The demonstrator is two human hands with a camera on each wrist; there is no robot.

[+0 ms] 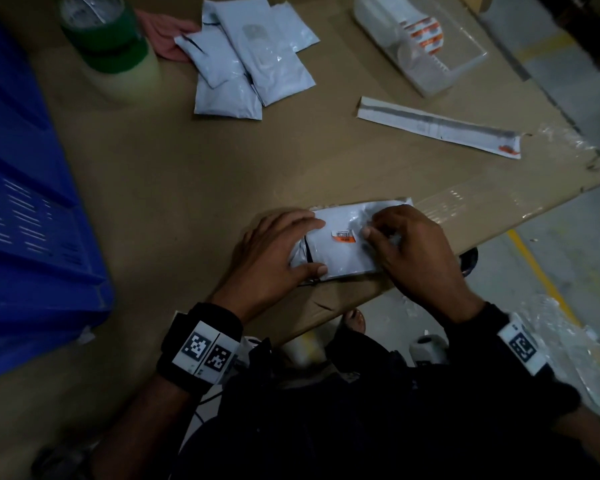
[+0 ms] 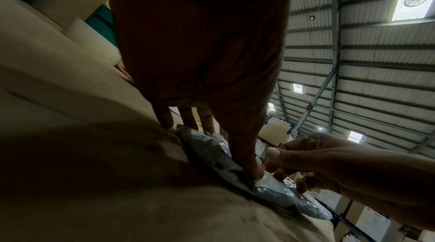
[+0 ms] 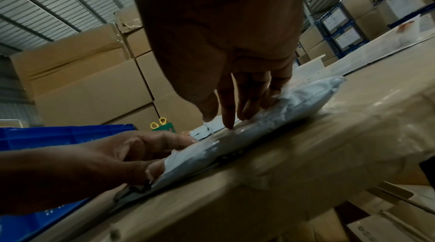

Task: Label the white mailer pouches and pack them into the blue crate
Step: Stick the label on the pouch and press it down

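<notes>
A white mailer pouch [image 1: 340, 251] lies flat at the near edge of the bench [image 1: 187, 174], right in front of me. My left hand [image 1: 271, 258] rests on its left end: the fingers [image 1: 302, 221] lie straight over the far corner and the thumb presses the near edge, so they are flat and released, pinning rather than gripping. My right hand [image 1: 413, 251] sits on the right half of the pouch with its fingers [image 3: 227, 115] bent down, tips touching the plastic just right of a small orange and white label [image 1: 343, 235] stuck on the upper face. Whether those tips pinch anything I cannot tell.

The blue crate [image 1: 25, 209] stands at the left of the bench, well apart from the pouch; only its slotted wall shows, so I cannot see what is in it. At the far side a loose pile of mailer pouches [image 1: 246, 60] overlaps on the bench. To their right, a clear plastic tray [image 1: 430, 53] holds orange and white labels. A long white backing strip [image 1: 437, 126] lies between the tray and me. A green tape roll [image 1: 108, 36] stands far left.
</notes>
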